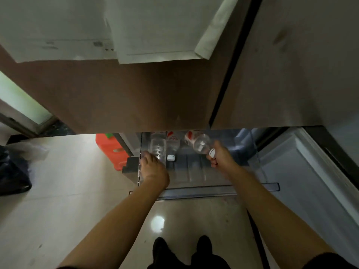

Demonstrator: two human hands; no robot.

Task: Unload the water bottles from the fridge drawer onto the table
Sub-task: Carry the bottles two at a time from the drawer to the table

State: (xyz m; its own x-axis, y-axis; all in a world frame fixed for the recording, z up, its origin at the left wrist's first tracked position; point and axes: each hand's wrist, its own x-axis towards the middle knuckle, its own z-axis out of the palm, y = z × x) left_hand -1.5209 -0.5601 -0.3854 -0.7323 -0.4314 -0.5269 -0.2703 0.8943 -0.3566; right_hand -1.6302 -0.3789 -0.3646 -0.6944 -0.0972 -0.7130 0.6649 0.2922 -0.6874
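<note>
We reach both arms down into the drawer (pixel 252 186). Our right hand (pixel 221 156) is closed on a bottle (pixel 200 143) at its cap end, its length running away toward the drawer's back. Our left hand (pixel 153 167) curls over the leftmost bottle (pixel 157 146); whether it grips, we cannot tell. A third bottle (pixel 172 146) lies between them.

Clear bottles (pixel 198 142) with red-and-white labels and white caps (pixel 171 157). Transparent, faintly blue-grey drawer (pixel 194 191). Brown fridge door (pixel 126 94). Orange-red container (pixel 111 148) with a green patch. Pale cream, glossy floor (pixel 58 191). Black bag (pixel 11 171). Black shoes (pixel 161 249).
</note>
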